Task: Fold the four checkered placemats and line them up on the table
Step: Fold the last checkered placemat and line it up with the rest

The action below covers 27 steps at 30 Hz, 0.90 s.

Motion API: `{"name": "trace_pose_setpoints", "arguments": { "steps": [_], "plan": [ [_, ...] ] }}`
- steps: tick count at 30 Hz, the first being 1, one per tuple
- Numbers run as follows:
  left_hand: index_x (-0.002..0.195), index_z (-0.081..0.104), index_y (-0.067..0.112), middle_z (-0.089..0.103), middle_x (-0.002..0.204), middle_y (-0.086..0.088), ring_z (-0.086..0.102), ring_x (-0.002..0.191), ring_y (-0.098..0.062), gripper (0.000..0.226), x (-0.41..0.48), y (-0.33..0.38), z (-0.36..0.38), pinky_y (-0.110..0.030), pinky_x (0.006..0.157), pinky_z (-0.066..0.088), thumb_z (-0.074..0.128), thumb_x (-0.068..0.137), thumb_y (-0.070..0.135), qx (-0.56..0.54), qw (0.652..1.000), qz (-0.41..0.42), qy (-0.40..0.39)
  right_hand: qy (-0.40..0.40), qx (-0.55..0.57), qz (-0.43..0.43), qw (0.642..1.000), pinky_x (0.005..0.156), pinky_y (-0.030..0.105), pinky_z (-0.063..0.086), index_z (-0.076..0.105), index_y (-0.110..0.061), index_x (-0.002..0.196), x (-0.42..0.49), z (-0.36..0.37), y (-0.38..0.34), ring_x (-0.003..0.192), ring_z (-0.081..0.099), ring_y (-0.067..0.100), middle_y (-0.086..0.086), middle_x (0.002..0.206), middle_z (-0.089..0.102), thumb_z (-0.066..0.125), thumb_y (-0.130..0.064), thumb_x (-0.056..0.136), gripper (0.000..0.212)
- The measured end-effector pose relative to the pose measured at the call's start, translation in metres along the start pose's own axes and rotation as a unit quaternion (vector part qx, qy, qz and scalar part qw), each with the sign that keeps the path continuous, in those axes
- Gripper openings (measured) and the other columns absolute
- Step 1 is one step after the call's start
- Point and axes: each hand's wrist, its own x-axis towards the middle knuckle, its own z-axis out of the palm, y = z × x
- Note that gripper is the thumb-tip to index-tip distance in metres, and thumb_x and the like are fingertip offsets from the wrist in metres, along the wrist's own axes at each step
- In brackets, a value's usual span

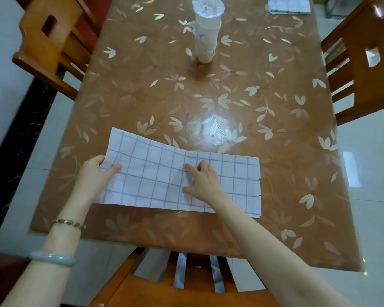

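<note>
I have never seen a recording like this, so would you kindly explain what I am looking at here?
There is no machine here: a person works with bare hands, and the single picture comes from a camera worn on their head, looking forward and down. The table, with a brown flowered cover, holds a long checkered placemat near the person. The left hand grips its left end, thumb on top; the right hand presses on its middle. Farther off stand a tall white container and, at the far right corner, a pile of folded checkered cloth. Wooden chairs stand around the table.
</note>
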Motion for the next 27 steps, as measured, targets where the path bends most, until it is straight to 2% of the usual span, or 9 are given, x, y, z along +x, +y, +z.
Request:
{"name": "trace_pose_setpoints", "arguments": {
  "steps": [8,11,13,15,17,19,21,24,27],
  "plan": [
    [0.095,0.061,0.022,0.068,0.094,0.007,0.065,0.085,-0.013,0.005,-0.035,0.046,-0.007,-0.038,0.071,0.053,0.064,0.09,0.022,-0.032,0.997,0.062,-0.043,-0.033,0.002,0.012,0.999,0.087,0.038,0.042,0.033,-0.033,0.136,0.006,0.003,-0.005,0.096,0.04,0.027,0.007,0.111,0.037,0.073,-0.051,0.063,0.085],
    [0.097,0.059,0.023,0.067,0.094,0.011,0.063,0.085,-0.007,0.009,-0.056,0.078,0.006,-0.031,0.068,0.049,0.063,0.09,0.019,-0.055,0.992,0.089,-0.065,-0.068,0.105,0.021,0.992,0.097,0.037,0.04,0.026,-0.033,0.144,0.003,-0.005,0.004,0.106,0.039,0.025,0.006,0.121,0.035,0.076,-0.048,0.066,0.095],
    [0.097,0.059,0.023,0.067,0.091,0.01,0.064,0.084,-0.008,0.01,-0.07,0.098,0.022,-0.033,0.072,0.051,0.062,0.09,0.017,-0.05,0.987,0.117,-0.094,-0.06,0.277,0.065,0.957,0.1,0.035,0.04,0.028,-0.031,0.146,-0.006,-0.02,0.018,0.113,0.043,0.021,0.004,0.127,0.034,0.078,-0.037,0.072,0.089],
    [0.09,0.055,0.026,0.065,0.083,0.008,0.063,0.076,-0.008,0.011,-0.082,0.116,0.046,-0.029,0.065,0.049,0.059,0.089,0.016,-0.036,0.98,0.151,-0.127,-0.015,0.373,0.113,0.921,0.093,0.031,0.045,0.039,-0.028,0.141,-0.02,-0.036,0.039,0.108,0.049,0.017,0.001,0.124,0.04,0.075,-0.029,0.078,0.073],
    [0.093,0.054,0.027,0.059,0.079,0.009,0.057,0.068,-0.003,0.009,-0.093,0.132,0.08,-0.019,0.056,0.041,0.055,0.09,0.018,-0.006,0.971,0.178,-0.159,0.028,0.401,0.158,0.902,0.086,0.029,0.049,0.051,-0.022,0.131,-0.04,-0.051,0.066,0.102,0.056,0.017,0.001,0.119,0.051,0.07,-0.025,0.082,0.053],
    [0.116,0.053,0.02,0.06,0.094,0.005,0.057,0.08,-0.008,0.024,-0.099,0.144,0.118,-0.022,0.063,0.041,0.052,0.092,0.021,0.025,0.962,0.197,-0.187,0.07,0.441,0.183,0.876,0.084,0.028,0.051,0.059,-0.019,0.122,-0.059,-0.061,0.09,0.099,0.061,0.017,0.002,0.109,0.061,0.067,-0.022,0.086,0.037],
    [0.126,0.05,0.015,0.06,0.11,-0.002,0.057,0.097,-0.02,0.035,-0.101,0.15,0.155,-0.029,0.075,0.043,0.051,0.092,0.019,0.059,0.955,0.213,-0.197,0.106,0.487,0.205,0.842,0.076,0.022,0.053,0.062,-0.016,0.117,-0.074,-0.068,0.107,0.095,0.064,0.015,0.0,0.102,0.065,0.062,-0.02,0.089,0.028],
    [0.123,0.052,0.009,0.059,0.117,-0.009,0.055,0.106,-0.028,0.033,-0.099,0.15,0.198,-0.034,0.081,0.041,0.049,0.091,0.016,0.107,0.95,0.221,-0.195,0.125,0.531,0.235,0.805,0.065,0.019,0.047,0.067,-0.017,0.099,-0.087,-0.07,0.118,0.079,0.061,0.01,-0.004,0.087,0.066,0.057,-0.018,0.092,0.012],
    [0.108,0.052,0.008,0.057,0.104,-0.009,0.055,0.097,-0.029,0.019,-0.097,0.144,0.225,-0.031,0.071,0.035,0.047,0.091,0.015,0.13,0.947,0.208,-0.206,0.117,0.571,0.263,0.769,0.069,0.027,0.05,0.068,-0.009,0.089,-0.087,-0.061,0.122,0.076,0.06,0.019,0.007,0.084,0.066,0.057,-0.02,0.093,0.016]
  ]
}}
